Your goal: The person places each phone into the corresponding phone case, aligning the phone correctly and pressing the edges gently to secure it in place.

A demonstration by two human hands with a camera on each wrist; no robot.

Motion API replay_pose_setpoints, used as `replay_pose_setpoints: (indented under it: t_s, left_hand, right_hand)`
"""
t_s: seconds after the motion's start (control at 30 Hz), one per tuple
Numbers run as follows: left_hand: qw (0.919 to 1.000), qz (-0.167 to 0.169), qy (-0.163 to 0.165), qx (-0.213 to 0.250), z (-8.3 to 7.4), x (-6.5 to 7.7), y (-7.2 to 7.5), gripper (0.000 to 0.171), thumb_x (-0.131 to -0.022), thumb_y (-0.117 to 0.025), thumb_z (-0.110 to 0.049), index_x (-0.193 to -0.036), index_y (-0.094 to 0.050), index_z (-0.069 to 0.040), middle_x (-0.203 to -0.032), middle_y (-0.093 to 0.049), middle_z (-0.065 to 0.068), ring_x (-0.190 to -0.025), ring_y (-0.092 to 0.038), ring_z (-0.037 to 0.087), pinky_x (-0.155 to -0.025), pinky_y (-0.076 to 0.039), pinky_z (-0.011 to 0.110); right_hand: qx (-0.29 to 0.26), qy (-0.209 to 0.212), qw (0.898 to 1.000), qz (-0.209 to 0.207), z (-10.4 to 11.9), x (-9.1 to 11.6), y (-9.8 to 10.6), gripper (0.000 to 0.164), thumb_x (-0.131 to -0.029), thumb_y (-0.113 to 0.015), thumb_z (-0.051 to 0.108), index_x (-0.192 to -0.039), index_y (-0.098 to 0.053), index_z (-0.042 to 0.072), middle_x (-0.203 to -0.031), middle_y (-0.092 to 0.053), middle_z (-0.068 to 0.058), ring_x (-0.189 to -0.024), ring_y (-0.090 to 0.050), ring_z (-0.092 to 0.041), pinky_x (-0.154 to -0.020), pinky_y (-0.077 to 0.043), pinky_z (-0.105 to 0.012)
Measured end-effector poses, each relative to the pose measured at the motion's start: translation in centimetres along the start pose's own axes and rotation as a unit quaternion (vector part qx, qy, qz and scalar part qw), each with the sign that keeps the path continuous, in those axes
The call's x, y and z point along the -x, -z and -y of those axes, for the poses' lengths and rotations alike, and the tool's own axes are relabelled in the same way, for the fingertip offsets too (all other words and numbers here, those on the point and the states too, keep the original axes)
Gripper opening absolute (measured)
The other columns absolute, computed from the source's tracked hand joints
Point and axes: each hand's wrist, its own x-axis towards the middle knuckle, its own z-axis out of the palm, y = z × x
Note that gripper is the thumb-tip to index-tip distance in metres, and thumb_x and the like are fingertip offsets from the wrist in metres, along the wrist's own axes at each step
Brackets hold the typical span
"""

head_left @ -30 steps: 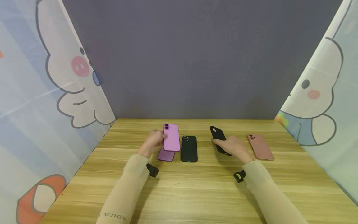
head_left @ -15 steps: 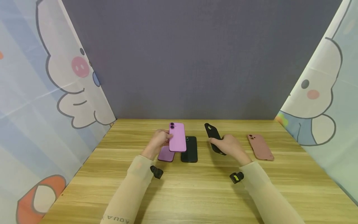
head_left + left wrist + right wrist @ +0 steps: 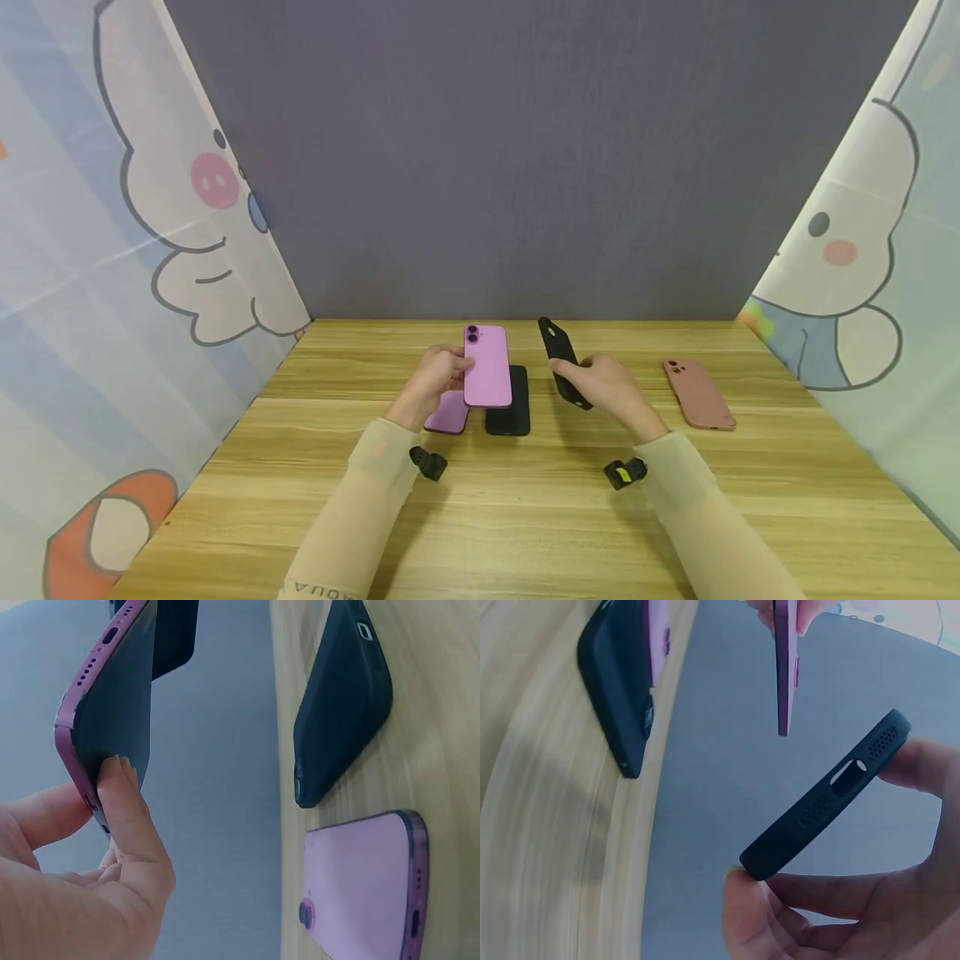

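Note:
My left hand [image 3: 441,373] pinches a pink-purple phone [image 3: 487,367] by its left edge, back facing up, raised above the table. In the left wrist view, thumb and fingers grip the phone's side, its dark screen visible. My right hand [image 3: 607,385] holds a black phone case [image 3: 562,367] tilted in the air; the right wrist view shows the case [image 3: 825,796] end-on, with a port opening and small holes. Below the raised phone lie a black-cased phone [image 3: 508,419] and another purple phone [image 3: 447,413], both partly covered from the head view.
A dusty-pink phone or case [image 3: 697,394] lies on the wooden table [image 3: 525,533] to the right. A dark grey panel [image 3: 480,167] stands behind the table. Cartoon-printed curtains [image 3: 195,167] hang at both sides.
The left hand has carried the purple phone rightward, over the black-cased phone. The right hand has brought the black case leftward and somewhat up, tilting it more. The two are closer together.

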Motion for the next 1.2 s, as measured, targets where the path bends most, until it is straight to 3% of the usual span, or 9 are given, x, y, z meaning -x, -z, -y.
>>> replay_pose_setpoints:
  t_s: [0.1, 0.2, 0.3, 0.37, 0.5, 0.67, 0.8, 1.2]
  left_hand:
    - [1.0, -0.004, -0.002, -0.002, -0.2, 0.1, -0.2, 0.031, -0.095, -0.058, 0.001, -0.124, -0.056, 0.013, -0.086, -0.061, 0.006, -0.074, -0.059, 0.015, -0.068, -0.053, 0.027]
    - [1.0, -0.006, -0.004, -0.001, -0.5, 0.2, -0.4, 0.03, -0.095, -0.058, 0.001, -0.123, -0.056, 0.012, -0.087, -0.061, 0.006, -0.074, -0.059, 0.015, -0.07, -0.053, 0.029]
    - [1.0, -0.002, -0.009, 0.001, -0.7, 0.3, -0.5, 0.029, -0.095, -0.058, 0.0, -0.122, -0.057, 0.012, -0.088, -0.062, 0.007, -0.074, -0.06, 0.015, -0.07, -0.054, 0.03]
    - [0.9999, 0.001, -0.01, 0.005, -0.8, 0.3, -0.5, 0.028, -0.095, -0.058, 0.0, -0.121, -0.058, 0.011, -0.088, -0.063, 0.007, -0.073, -0.061, 0.015, -0.069, -0.054, 0.029]
    - [0.9996, 0.007, -0.012, 0.023, -0.9, 0.4, -0.8, 0.028, -0.096, -0.058, 0.0, -0.121, -0.058, 0.012, -0.086, -0.063, 0.006, -0.071, -0.061, 0.014, -0.066, -0.054, 0.027]
    - [0.999, 0.015, -0.016, 0.039, -1.1, 0.6, -1.3, 0.025, -0.096, -0.057, 0.001, -0.118, -0.058, 0.012, -0.082, -0.064, 0.005, -0.069, -0.061, 0.013, -0.065, -0.054, 0.027]
    - [0.9986, 0.014, -0.019, 0.048, -1.4, 0.7, -1.6, 0.02, -0.096, -0.058, 0.0, -0.114, -0.06, 0.01, -0.08, -0.064, 0.003, -0.068, -0.061, 0.012, -0.065, -0.053, 0.027]
    - [0.9976, 0.01, -0.019, 0.067, -1.6, 0.7, -2.3, 0.02, -0.095, -0.059, 0.0, -0.113, -0.059, 0.008, -0.079, -0.063, 0.003, -0.067, -0.06, 0.012, -0.063, -0.052, 0.026]
  right_hand:
    - [-0.023, -0.005, 1.0, 0.006, 0.3, -0.1, 0.0, 0.058, -0.094, -0.056, 0.065, -0.079, -0.057, 0.009, -0.069, -0.047, -0.004, -0.063, -0.043, -0.019, -0.058, -0.036, -0.034]
    - [-0.062, -0.011, 0.998, 0.014, 0.3, -0.1, 0.0, 0.064, -0.093, -0.057, 0.067, -0.1, -0.066, 0.004, -0.089, -0.061, -0.01, -0.077, -0.057, -0.021, -0.069, -0.048, -0.038]
    - [-0.102, -0.013, 0.994, 0.022, 0.4, -0.1, 0.0, 0.076, -0.092, -0.058, 0.068, -0.125, -0.064, 0.0, -0.108, -0.064, -0.015, -0.088, -0.064, -0.024, -0.083, -0.054, -0.044]
    - [-0.12, -0.013, 0.992, 0.026, 0.5, -0.1, 0.0, 0.081, -0.091, -0.059, 0.07, -0.132, -0.06, 0.0, -0.111, -0.063, -0.015, -0.092, -0.065, -0.024, -0.086, -0.054, -0.045]
    - [-0.147, -0.012, 0.988, 0.032, 1.2, -0.1, 0.0, 0.083, -0.09, -0.06, 0.071, -0.133, -0.057, 0.0, -0.106, -0.06, -0.014, -0.091, -0.062, -0.025, -0.084, -0.052, -0.042]
    - [-0.183, -0.006, 0.983, 0.029, 2.2, -0.4, -0.2, 0.084, -0.092, -0.061, 0.065, -0.139, -0.053, -0.004, -0.121, -0.06, -0.02, -0.099, -0.063, -0.028, -0.089, -0.054, -0.044]
    - [-0.213, 0.002, 0.977, 0.026, 2.8, -0.4, -0.4, 0.083, -0.093, -0.062, 0.062, -0.14, -0.052, -0.005, -0.124, -0.058, -0.023, -0.105, -0.059, -0.031, -0.088, -0.054, -0.044]
    - [-0.258, -0.003, 0.966, 0.019, 3.2, -0.8, -1.4, 0.072, -0.095, -0.063, 0.055, -0.129, -0.057, -0.008, -0.114, -0.059, -0.021, -0.098, -0.059, -0.031, -0.075, -0.056, -0.033]
